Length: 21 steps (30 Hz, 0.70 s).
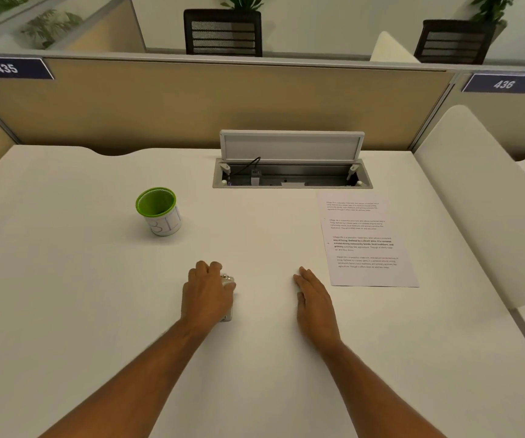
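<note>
My left hand (pixel 208 294) lies on the white desk (pixel 96 311) with its fingers curled over a small pale object (pixel 228 281); only its right edge and two ends show, so I cannot tell what it is. My right hand (pixel 314 300) rests flat on the desk, fingers straight, holding nothing. A printed sheet of paper (pixel 365 241) lies just right of that hand. A green-rimmed white cup (pixel 159 211) stands upright, empty inside, farther back on the left.
An open cable hatch (pixel 292 175) with a raised lid and a plugged cable sits at the desk's back middle. A beige partition (pixel 191 102) closes the far side. A white side panel (pixel 476 200) borders the right.
</note>
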### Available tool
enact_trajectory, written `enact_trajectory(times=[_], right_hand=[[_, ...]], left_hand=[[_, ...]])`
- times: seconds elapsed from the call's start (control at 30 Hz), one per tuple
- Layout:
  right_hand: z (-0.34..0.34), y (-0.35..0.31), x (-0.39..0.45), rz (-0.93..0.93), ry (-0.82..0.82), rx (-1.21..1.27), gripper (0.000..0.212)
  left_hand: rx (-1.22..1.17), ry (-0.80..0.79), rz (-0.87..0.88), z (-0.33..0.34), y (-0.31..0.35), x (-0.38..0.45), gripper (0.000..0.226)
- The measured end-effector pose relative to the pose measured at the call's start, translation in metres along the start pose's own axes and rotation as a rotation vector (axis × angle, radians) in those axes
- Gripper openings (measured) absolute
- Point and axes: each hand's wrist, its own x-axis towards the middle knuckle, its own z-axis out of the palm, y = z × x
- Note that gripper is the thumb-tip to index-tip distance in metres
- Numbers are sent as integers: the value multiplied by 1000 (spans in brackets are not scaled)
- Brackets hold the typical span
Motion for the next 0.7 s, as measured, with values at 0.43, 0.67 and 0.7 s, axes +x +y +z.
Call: enact_trajectory(times=[0.43,0.67,0.7], right_hand=[[-9,5,-24,7,-41,-6,43],[-9,1,-26,13,-42,2,43],[-9,1,-26,14,-43,5,43]], left_hand=[[-207,-5,-132,-20,-7,9,28],[-178,123,-195,-50,-29,27,32],[-175,126,-207,-52,-32,27,33]])
